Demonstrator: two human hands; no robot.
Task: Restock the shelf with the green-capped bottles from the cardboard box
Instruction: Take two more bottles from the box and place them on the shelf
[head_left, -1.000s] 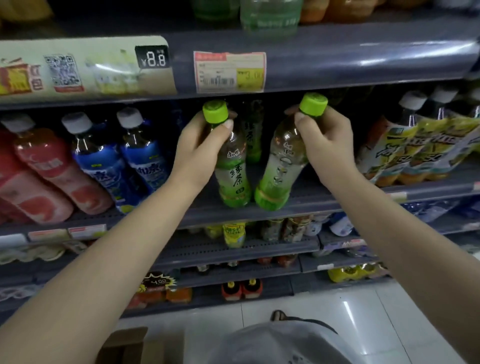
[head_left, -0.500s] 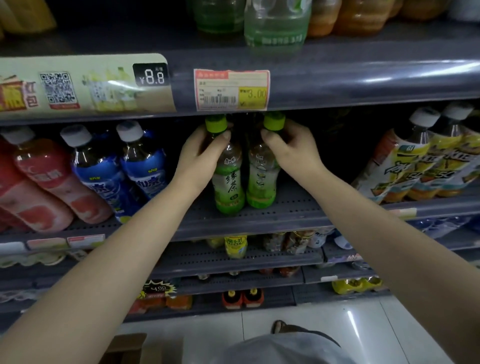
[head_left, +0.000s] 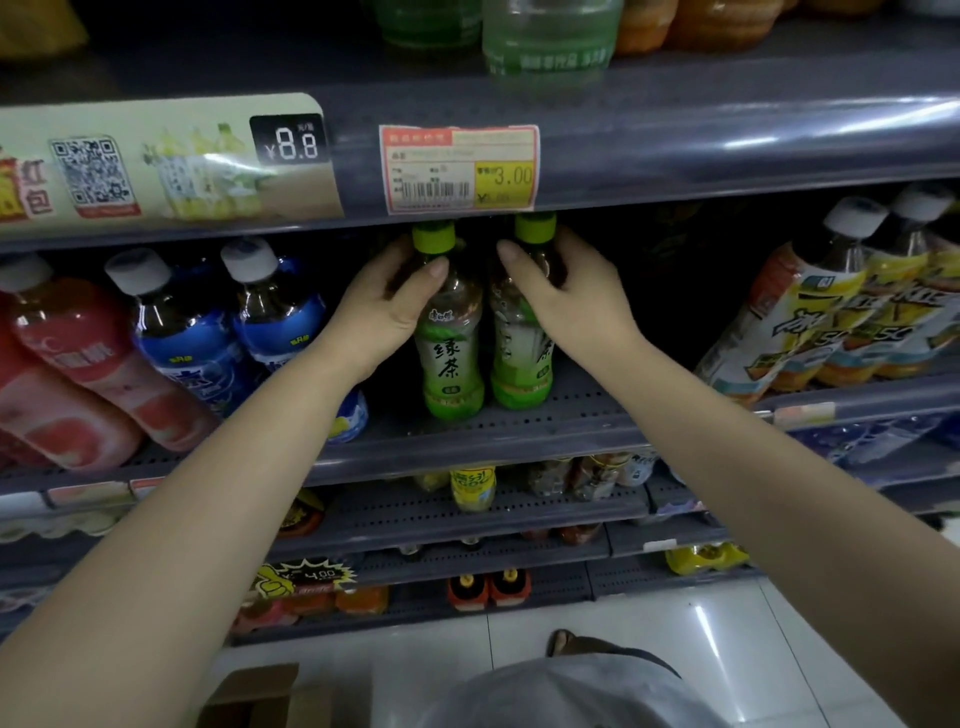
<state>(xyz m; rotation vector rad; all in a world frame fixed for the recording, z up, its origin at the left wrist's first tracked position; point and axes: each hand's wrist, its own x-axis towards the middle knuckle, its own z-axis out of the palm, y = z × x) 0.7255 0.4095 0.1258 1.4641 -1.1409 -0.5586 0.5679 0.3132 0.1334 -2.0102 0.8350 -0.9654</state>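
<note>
Bottles, two of them, stand side by side on the shelf (head_left: 519, 431), with their bottoms down on it; the left hand (head_left: 384, 312) wraps the neck of the left bottle (head_left: 452, 358), with the thumb in front and the other fingers hidden behind; the right hand (head_left: 571, 296) curls round the neck of the right bottle (head_left: 519, 364), thumb in front too; both hands grip just under the green caps. I think these two are almost done; the hands only need to let go. The box (head_left: 260, 696) sits on the floor, far below the fingers; I cannot see inside it, so I cannot tell how many bottles are left.

Just left of the left fingers lean the blue bottles (head_left: 228, 332); next to those lies a red bottle (head_left: 67, 364). Well to the right of the right fingers lean the yellow bottles (head_left: 831, 312); the gap there is dark and looks free. Right above the fingertips hangs the upper shelf edge with a price tag (head_left: 460, 169); the caps sit close under it, so tall lifts could bump it.
</note>
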